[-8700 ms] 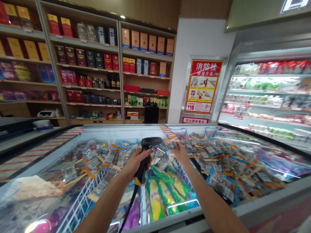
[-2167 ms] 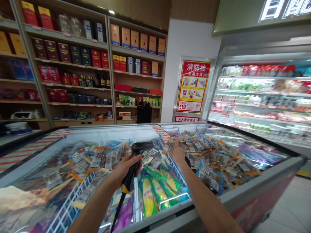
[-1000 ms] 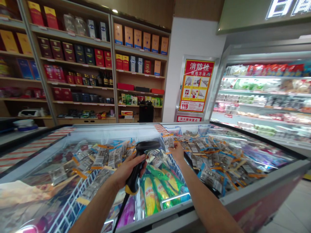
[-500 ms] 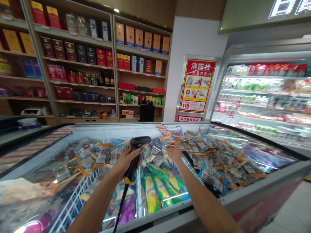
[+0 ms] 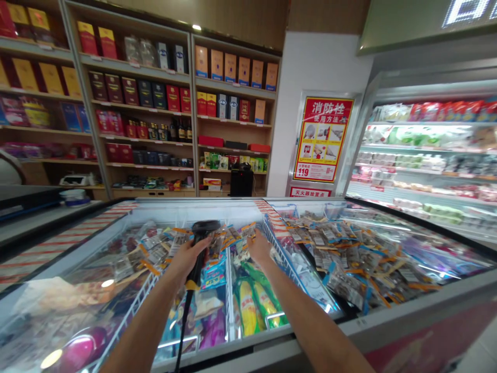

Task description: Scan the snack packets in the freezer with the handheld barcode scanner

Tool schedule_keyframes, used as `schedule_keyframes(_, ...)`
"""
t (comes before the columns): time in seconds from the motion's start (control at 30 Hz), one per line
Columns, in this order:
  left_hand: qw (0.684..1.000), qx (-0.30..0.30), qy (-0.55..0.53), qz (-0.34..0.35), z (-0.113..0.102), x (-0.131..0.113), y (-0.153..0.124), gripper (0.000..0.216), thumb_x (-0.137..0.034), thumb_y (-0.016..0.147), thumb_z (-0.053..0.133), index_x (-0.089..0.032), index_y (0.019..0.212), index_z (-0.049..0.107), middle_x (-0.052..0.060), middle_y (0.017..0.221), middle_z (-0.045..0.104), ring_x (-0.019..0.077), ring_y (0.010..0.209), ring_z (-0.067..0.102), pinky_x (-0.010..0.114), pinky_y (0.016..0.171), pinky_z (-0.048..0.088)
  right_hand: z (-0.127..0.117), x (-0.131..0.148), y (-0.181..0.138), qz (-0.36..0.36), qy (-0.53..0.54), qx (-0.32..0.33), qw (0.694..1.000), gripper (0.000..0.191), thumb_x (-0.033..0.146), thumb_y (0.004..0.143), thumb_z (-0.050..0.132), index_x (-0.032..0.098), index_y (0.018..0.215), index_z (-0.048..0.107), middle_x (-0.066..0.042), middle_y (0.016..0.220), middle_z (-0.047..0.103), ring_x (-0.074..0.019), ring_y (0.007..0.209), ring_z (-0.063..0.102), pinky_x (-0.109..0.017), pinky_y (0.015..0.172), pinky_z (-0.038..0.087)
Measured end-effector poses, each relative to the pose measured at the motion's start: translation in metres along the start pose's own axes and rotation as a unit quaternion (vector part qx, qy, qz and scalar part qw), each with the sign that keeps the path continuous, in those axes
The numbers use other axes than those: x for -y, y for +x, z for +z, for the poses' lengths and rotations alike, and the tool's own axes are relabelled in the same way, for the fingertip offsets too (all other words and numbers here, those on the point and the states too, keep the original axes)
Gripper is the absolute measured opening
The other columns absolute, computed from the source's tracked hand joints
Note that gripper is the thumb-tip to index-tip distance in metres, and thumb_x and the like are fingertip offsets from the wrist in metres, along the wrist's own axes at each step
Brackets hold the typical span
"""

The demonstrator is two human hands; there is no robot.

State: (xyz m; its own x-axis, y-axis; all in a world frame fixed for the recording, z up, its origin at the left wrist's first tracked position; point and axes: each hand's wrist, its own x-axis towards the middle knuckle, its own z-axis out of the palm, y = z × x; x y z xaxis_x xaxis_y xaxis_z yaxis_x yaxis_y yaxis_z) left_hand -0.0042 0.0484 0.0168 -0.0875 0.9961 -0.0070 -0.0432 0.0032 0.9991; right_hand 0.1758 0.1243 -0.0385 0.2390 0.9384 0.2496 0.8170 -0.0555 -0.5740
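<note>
My left hand is wrapped round the handle of a black barcode scanner, whose cable hangs down over the freezer's front. The scanner's head points to the right. My right hand is closed on a small clear packet with an orange edge, held a short way to the right of the scanner. Below the right hand lie bags of corn in green and yellow wrapping. More orange-edged packets are between and behind my hands, partly blurred.
A chest freezer with white wire dividers surrounds my hands. Its glass lid on the right carries a heap of similar packets. Shelves of boxes and bottles stand behind, a red fire-hydrant sign beside them. An open chiller is at right.
My right hand has moved left from the divider, bringing the packet nearer the scanner. My left hand with the scanner has shifted slightly left. The view has turned a little left.
</note>
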Motion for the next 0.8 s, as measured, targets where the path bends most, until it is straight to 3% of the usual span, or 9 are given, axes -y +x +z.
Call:
schedule_keyframes(0.13,0.999,-0.05,0.019,-0.003,-0.016,-0.002,-0.004,0.029,-0.041,0.058,0.062,-0.016,0.052,0.049,-0.002,0.041,0.05,0.0085,0.034,0.045,0.019,0.034,0.032,0.013,0.017,-0.006,-0.044,-0.032,0.03,0.998,0.043,0.034,0.079,0.037,0.016,0.118,0.044,-0.014,0.101,0.06,-0.029,0.103,0.048,-0.047,0.084,0.032)
schedule_keyframes(0.3,0.999,-0.033,0.02,0.008,-0.014,-0.003,-0.005,0.029,-0.041,0.059,0.062,-0.015,0.054,0.05,-0.002,0.042,0.051,0.0082,0.036,0.045,0.019,0.035,0.034,0.015,0.02,-0.009,-0.077,-0.034,0.025,0.996,0.041,0.036,0.081,0.033,0.016,0.114,0.046,-0.014,0.107,0.056,-0.0286,0.105,0.046,-0.047,0.085,0.031)
schedule_keyframes(0.4,1.0,0.003,0.007,0.014,-0.003,-0.004,-0.007,0.03,-0.041,0.06,0.062,-0.015,0.053,0.049,-0.002,0.041,0.051,0.0081,0.036,0.045,0.02,0.037,0.035,-0.001,-0.001,-0.001,-0.055,-0.052,-0.023,0.997,0.04,0.035,0.081,0.034,0.017,0.114,0.046,-0.013,0.114,0.051,-0.0259,0.106,0.044,-0.043,0.087,0.031)
schedule_keyframes(0.57,0.998,0.058,-0.011,0.019,0.02,-0.002,-0.009,0.03,-0.041,0.06,0.062,-0.014,0.054,0.05,-0.002,0.042,0.051,0.0079,0.036,0.045,0.02,0.037,0.034,-0.043,-0.062,0.019,0.004,-0.148,-0.125,0.981,0.039,0.03,0.079,0.039,0.013,0.113,0.048,-0.016,0.118,0.047,-0.0285,0.112,0.038,-0.045,0.089,0.028)
schedule_keyframes(0.67,0.997,0.072,-0.013,-0.001,0.029,0.002,-0.009,0.03,-0.041,0.06,0.063,-0.015,0.058,0.05,-0.003,0.043,0.051,0.0083,0.038,0.047,0.02,0.038,0.035,-0.057,-0.091,0.023,0.018,-0.208,-0.102,0.973,0.034,0.029,0.078,0.042,0.011,0.102,0.057,-0.019,0.112,0.051,-0.0319,0.108,0.04,-0.05,0.087,0.026)
schedule_keyframes(0.8,0.997,0.07,-0.018,-0.033,0.038,0.005,-0.01,0.03,-0.041,0.059,0.064,-0.014,0.061,0.05,-0.002,0.047,0.054,0.0079,0.039,0.048,0.019,0.039,0.036,-0.058,-0.101,0.015,-0.048,-0.196,-0.057,0.978,0.026,0.027,0.078,0.041,0.015,0.087,0.063,-0.014,0.098,0.06,-0.0286,0.101,0.047,-0.048,0.087,0.026)
